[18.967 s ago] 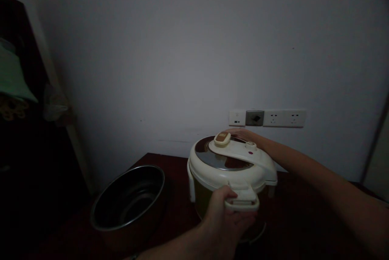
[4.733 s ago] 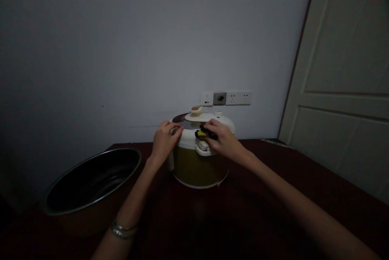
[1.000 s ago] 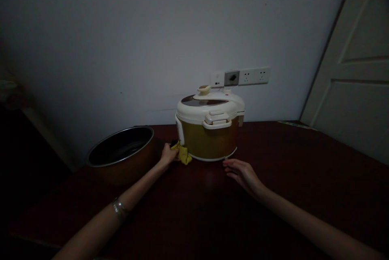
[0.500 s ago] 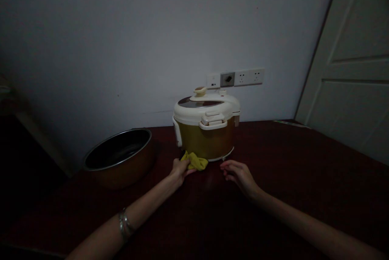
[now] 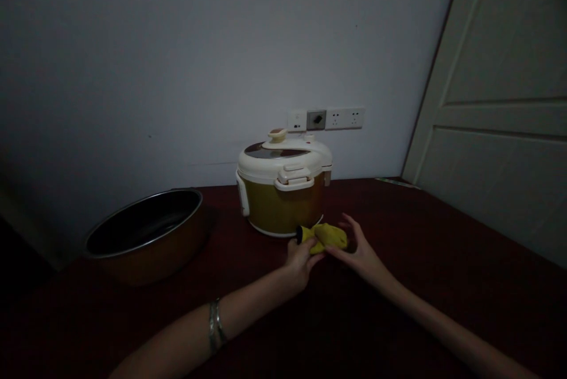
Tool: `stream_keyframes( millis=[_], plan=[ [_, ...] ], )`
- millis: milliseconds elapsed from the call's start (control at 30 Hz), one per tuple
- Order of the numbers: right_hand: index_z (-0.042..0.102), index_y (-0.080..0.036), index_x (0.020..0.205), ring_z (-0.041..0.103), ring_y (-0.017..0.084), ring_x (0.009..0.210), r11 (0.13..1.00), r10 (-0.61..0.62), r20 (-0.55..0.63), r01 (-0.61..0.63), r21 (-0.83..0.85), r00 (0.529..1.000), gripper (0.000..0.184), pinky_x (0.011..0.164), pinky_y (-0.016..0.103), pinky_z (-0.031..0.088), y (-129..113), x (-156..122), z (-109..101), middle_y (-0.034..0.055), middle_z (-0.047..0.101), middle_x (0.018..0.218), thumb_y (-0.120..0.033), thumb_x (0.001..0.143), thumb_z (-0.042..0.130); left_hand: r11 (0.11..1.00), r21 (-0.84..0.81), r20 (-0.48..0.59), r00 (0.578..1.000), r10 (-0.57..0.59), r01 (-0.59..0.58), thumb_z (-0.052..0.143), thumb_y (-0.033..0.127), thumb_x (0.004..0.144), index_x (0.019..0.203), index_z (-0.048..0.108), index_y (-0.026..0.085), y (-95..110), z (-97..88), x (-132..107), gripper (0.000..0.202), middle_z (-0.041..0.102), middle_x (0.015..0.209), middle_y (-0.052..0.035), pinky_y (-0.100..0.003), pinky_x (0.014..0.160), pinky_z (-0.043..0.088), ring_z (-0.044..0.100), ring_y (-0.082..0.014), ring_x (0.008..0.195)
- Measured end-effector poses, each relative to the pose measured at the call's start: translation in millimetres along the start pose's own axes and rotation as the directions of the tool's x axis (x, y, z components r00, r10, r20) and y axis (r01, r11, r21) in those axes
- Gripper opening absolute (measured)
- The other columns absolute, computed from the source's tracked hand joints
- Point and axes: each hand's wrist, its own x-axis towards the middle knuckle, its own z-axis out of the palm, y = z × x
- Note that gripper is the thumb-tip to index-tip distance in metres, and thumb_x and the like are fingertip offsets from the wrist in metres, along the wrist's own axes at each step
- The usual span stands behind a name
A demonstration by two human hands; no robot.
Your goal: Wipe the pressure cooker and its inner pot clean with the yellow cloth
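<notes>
My left hand [image 5: 303,258] is closed on a crumpled yellow cloth [image 5: 331,236], just in front of the cooker's base. A small dark round end [image 5: 300,234] sticks out at the cloth's left side; what it belongs to is hidden. My right hand [image 5: 357,246] is at the cloth's right end, thumb against or very near it and fingers spread apart. Behind both hands stands a pressure cooker [image 5: 283,205] with a gold body and a cream lid, its lid on. A metal bracelet [image 5: 216,326] circles my left forearm.
To the left on the dark red table [image 5: 248,332] sits a wide pot [image 5: 155,258], gold outside and dark inside. Wall sockets [image 5: 345,118] are behind the cooker, one with a dark plug [image 5: 317,119]. A pale door [image 5: 491,101] stands at the right.
My left hand has moved the yellow cloth rightward, away from the cooker's lower left side. My right hand's fingers have spread around the cloth's end. The view has turned slightly right.
</notes>
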Motion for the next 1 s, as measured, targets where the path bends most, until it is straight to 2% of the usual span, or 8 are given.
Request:
stream_keyframes(
  millis=[100, 333, 400, 500, 567, 633, 867, 1000],
  plan=[
    [0.050, -0.020, 0.122, 0.060, 0.024, 0.094, 0.990, -0.017, 0.178, 0.042, -0.135, 0.984, 0.073, 0.080, 0.036, 0.049, 2.6, 0.8, -6.5, 0.0089, 0.063, 0.108, -0.033, 0.055, 0.077, 0.992, 0.123, 0.129, 0.990, -0.052, 0.036, 0.061, 0.008, 0.072, 0.095, 0.047, 0.013, -2.9, -10.1, -10.9, 0.028, 0.061, 0.102, -0.0135, -0.032, 0.072, 0.056, 0.065, -0.0198, 0.087],
    [0.066, -0.016, 0.081, 0.062, 0.021, 0.070, 0.966, 0.108, 0.337, -0.018, -0.258, 0.935, 0.030, 0.062, 0.030, 0.047, 13.6, 23.8, 2.1, 0.0027, 0.070, 0.077, -0.031, 0.057, 0.075, 0.791, 0.602, 0.208, 0.978, -0.018, -0.113, 0.061, 0.025, 0.075, 0.107, 0.032, 0.018, 27.6, -54.0, -7.0, 0.044, 0.060, 0.070, 0.0005, -0.029, 0.047, 0.050, 0.058, -0.0134, 0.044],
    [0.067, -0.018, 0.080, 0.062, 0.022, 0.071, 0.941, 0.018, 0.324, 0.093, -0.324, 0.946, 0.027, 0.063, 0.029, 0.045, 14.8, 29.7, 16.0, 0.0028, 0.070, 0.078, -0.031, 0.058, 0.074, 0.570, 0.777, 0.266, 0.960, 0.087, -0.267, 0.062, 0.030, 0.074, 0.098, 0.040, 0.017, 39.4, -64.4, 1.7, 0.035, 0.059, 0.066, 0.0013, -0.028, 0.047, 0.048, 0.058, -0.0140, 0.044],
    [0.067, -0.019, 0.076, 0.064, 0.025, 0.074, 0.827, -0.129, 0.286, 0.263, -0.497, 0.949, 0.023, 0.066, 0.030, 0.043, 14.9, 38.3, 37.7, 0.0072, 0.070, 0.077, -0.036, 0.062, 0.074, 0.032, 0.899, 0.406, 0.859, 0.312, -0.437, 0.062, 0.036, 0.073, 0.077, 0.050, 0.016, 52.8, -73.0, 11.2, 0.024, 0.062, 0.070, -0.0054, -0.029, 0.057, 0.047, 0.063, -0.0204, 0.064],
    [0.066, -0.018, 0.071, 0.064, 0.027, 0.075, 0.723, -0.167, 0.262, 0.299, -0.623, 0.951, 0.025, 0.067, 0.032, 0.043, 14.5, 44.0, 46.3, 0.0112, 0.069, 0.075, -0.042, 0.065, 0.072, -0.252, 0.887, 0.457, 0.810, 0.368, -0.386, 0.058, 0.041, 0.076, 0.072, 0.055, 0.016, 57.1, -74.3, 12.9, 0.026, 0.065, 0.077, -0.0103, -0.032, 0.064, 0.047, 0.064, -0.0255, 0.077],
    [0.066, -0.018, 0.072, 0.064, 0.029, 0.079, 0.643, -0.182, 0.237, 0.298, -0.705, 0.954, 0.029, 0.069, 0.033, 0.043, 14.0, 48.8, 48.2, 0.0135, 0.068, 0.078, -0.045, 0.066, 0.071, -0.406, 0.855, 0.475, 0.801, 0.365, -0.322, 0.051, 0.045, 0.080, 0.077, 0.059, 0.016, 57.4, -72.2, 11.9, 0.030, 0.066, 0.080, -0.0130, -0.036, 0.067, 0.046, 0.064, -0.0283, 0.082],
    [0.068, -0.014, 0.081, 0.065, 0.031, 0.078, 0.429, -0.100, 0.254, 0.272, -0.861, 0.962, 0.033, 0.067, 0.035, 0.044, 10.8, 51.1, 39.1, 0.0190, 0.067, 0.081, -0.046, 0.077, 0.060, -0.534, 0.781, 0.536, 0.785, 0.310, -0.322, 0.042, 0.039, 0.088, 0.088, 0.064, 0.014, 50.3, -53.3, 6.4, 0.033, 0.067, 0.089, -0.0180, -0.039, 0.075, 0.045, 0.063, -0.0296, 0.090],
    [0.069, -0.013, 0.081, 0.065, 0.029, 0.076, 0.437, -0.100, 0.258, 0.276, -0.856, 0.961, 0.029, 0.064, 0.032, 0.043, 9.6, 54.0, 39.8, 0.0173, 0.067, 0.080, -0.040, 0.075, 0.062, -0.524, 0.786, 0.530, 0.793, 0.300, -0.327, 0.039, 0.041, 0.088, 0.093, 0.065, 0.016, 53.9, -59.5, 1.6, 0.036, 0.068, 0.090, -0.0154, -0.036, 0.072, 0.046, 0.064, -0.0271, 0.088]
  ],
)
